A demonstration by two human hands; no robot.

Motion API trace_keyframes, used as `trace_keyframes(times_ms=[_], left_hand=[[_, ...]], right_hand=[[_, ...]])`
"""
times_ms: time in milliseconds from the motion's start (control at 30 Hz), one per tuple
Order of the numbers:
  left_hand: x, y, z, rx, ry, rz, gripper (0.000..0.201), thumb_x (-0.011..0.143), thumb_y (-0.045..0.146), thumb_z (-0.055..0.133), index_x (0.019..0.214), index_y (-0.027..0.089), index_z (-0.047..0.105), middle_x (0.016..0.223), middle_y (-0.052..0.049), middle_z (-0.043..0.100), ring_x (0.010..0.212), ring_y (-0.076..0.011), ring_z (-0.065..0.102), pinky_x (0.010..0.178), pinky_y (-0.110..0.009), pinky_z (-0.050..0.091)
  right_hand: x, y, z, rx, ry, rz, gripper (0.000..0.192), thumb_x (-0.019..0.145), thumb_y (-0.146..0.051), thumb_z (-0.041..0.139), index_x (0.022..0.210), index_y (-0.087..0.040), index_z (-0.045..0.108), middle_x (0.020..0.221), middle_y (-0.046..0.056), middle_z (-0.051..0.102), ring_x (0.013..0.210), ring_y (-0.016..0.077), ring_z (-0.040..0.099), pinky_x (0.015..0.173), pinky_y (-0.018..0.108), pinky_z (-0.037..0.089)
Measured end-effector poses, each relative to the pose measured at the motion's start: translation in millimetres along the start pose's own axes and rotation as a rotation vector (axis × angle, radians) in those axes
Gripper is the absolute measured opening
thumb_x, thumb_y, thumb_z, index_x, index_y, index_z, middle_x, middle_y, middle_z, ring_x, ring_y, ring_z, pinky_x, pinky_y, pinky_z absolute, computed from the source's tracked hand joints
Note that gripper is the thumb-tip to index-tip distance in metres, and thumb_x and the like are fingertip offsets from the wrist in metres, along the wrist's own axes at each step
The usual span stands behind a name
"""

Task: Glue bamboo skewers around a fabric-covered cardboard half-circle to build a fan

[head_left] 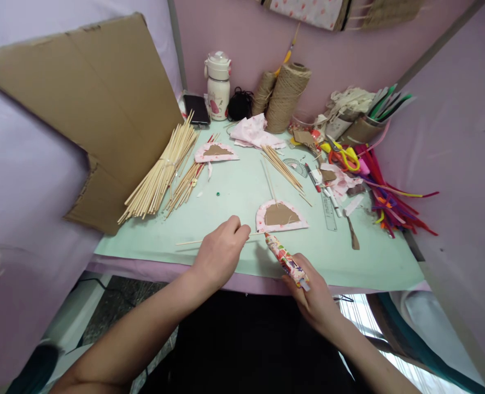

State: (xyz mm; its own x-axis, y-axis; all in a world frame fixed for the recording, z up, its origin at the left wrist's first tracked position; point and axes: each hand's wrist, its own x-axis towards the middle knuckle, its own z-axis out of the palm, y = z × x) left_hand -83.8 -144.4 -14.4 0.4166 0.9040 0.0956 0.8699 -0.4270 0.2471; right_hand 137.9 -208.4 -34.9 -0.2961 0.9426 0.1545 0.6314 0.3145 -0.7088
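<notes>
My left hand [222,249] pinches a thin wooden stick [188,243] that lies nearly level just above the table. In my right hand [314,293] is a hot glue gun [285,257] with a colourful patterned wrap. Its orange nozzle meets or almost meets the stick's right end; I cannot tell if they touch. Just beyond lies a half-round cardboard piece [281,214] edged in pink-spotted fabric, with another stick [270,183] reaching its upper edge. A similar half-round piece [215,150] rests farther back.
Bundled sticks [160,172] and a large cardboard sheet [115,98] stand left. At the back are a bottle [218,87], a phone [197,109] and a twine spool [288,98]. Scissors [343,156], a ruler [329,210] and pipe cleaners [390,200] lie right.
</notes>
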Motion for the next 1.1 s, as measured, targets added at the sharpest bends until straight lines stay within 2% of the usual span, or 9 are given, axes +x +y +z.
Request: trace_keyframes(times_ms=[1100], left_hand=[[-1.0,-2.5,0.1,-0.022,-0.011,-0.011,0.025,0.099,0.019,0.036,0.095,0.021,0.061,0.091,-0.001,0.051,0.077,-0.0136,0.047,0.060,-0.025,0.031]], right_hand=[[-0.8,2.3,-1.5,-0.049,0.026,0.036,0.012,0.098,-0.031,0.044,0.098,-0.023,0.053,0.082,0.002,0.052,0.071,0.0179,0.052,0.064,0.028,0.047]])
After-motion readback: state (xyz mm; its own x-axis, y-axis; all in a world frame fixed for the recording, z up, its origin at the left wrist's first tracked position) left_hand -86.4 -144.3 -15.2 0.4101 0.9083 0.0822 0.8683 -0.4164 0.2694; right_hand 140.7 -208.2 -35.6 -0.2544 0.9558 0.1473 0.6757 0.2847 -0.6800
